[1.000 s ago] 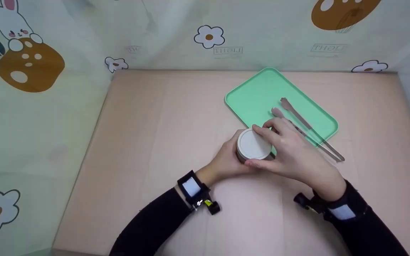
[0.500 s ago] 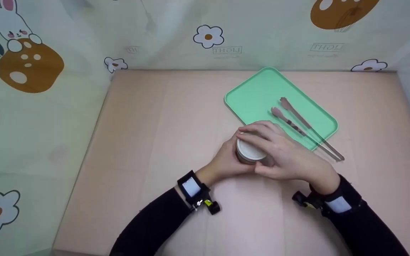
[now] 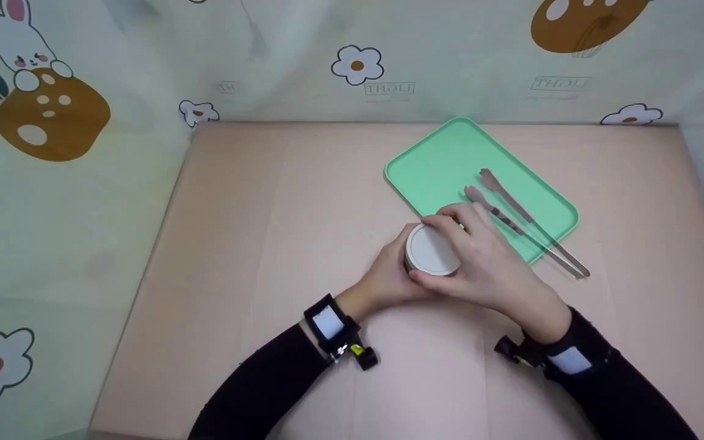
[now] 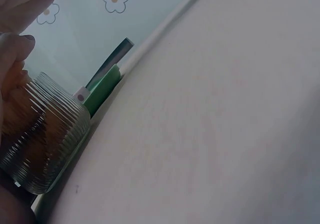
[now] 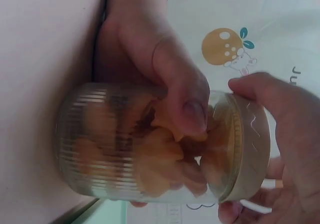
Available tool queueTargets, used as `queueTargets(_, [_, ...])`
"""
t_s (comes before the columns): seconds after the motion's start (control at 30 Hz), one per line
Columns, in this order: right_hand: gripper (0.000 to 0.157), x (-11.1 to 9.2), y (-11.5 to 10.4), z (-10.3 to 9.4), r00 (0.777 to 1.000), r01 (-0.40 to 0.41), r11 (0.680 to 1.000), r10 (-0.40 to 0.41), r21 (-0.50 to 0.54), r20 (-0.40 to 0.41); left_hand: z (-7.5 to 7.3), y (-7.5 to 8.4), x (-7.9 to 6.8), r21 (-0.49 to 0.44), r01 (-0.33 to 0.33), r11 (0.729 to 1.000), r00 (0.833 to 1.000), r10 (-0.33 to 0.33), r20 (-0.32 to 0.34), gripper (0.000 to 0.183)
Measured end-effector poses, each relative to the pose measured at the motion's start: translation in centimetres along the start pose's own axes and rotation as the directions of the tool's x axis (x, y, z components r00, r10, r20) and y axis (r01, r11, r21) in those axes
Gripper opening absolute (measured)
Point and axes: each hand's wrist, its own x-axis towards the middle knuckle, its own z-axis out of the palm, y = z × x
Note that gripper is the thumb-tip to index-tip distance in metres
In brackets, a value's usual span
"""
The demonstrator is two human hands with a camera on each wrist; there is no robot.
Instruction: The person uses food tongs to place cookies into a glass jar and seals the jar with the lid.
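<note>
A ribbed clear glass jar [image 5: 105, 149] holds several orange-brown pieces, and a whitish lid [image 3: 432, 249] covers its top. My left hand [image 3: 385, 275] grips the jar's body, the thumb lying along the glass in the right wrist view. With fingers and thumb at opposite sides of the lid's rim, my right hand [image 3: 492, 263] pinches it from the right. In the left wrist view the jar's ribbed base [image 4: 55, 134] stands on the table.
A green tray [image 3: 425, 159] lies behind the jar. Long metal tongs [image 3: 511, 205] rest across it, their end reaching past the tray's near corner onto the pinkish table [image 3: 254, 201]. A patterned sheet [image 3: 278, 61] hangs along the back and left.
My right hand opened over the lid with fingers reaching across to its far side, then drew back to pinch the rim. The left hand and jar have stayed in place.
</note>
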Motion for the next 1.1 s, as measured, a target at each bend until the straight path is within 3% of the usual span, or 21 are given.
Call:
queueTargets(0.23, [0.074,-0.1,-0.2,0.0,0.999,-0.03,0.999,0.03,-0.032,0.018,0.0,0.0,0.0,0.007,0.02,1.0,1.0,-0.02,0.002,0.094])
queueTargets(0.43, [0.071,0.0,0.8,-0.6,0.989,0.117,0.983,-0.128,0.14,0.073,0.0,0.0,-0.1,0.009,0.012,1.0,1.0,-0.012,0.009,0.099])
queueTargets(0.53, [0.072,0.2,1.3,-0.8,0.979,0.144,0.967,-0.17,0.208,0.11,0.0,0.1,-0.2,-0.001,0.03,1.0,1.0,-0.03,0.01,0.102])
queueTargets(0.8, [0.075,0.1,2.2,-0.6,0.963,0.047,0.938,-0.134,0.344,0.232,0.0,0.1,-0.3,0.015,0.044,0.999,0.999,-0.045,0.012,0.107])
queueTargets(0.93, [0.073,0.1,2.2,-0.6,0.971,0.033,0.947,-0.106,0.319,0.214,0.0,-0.1,-0.2,0.001,0.019,1.0,1.0,-0.019,0.014,0.107])
queueTargets(1.1, [0.074,0.1,1.8,-0.6,0.992,0.015,0.979,-0.04,0.201,0.12,-0.1,-0.3,0.0,-0.014,-0.034,0.999,0.999,0.034,0.002,0.099])
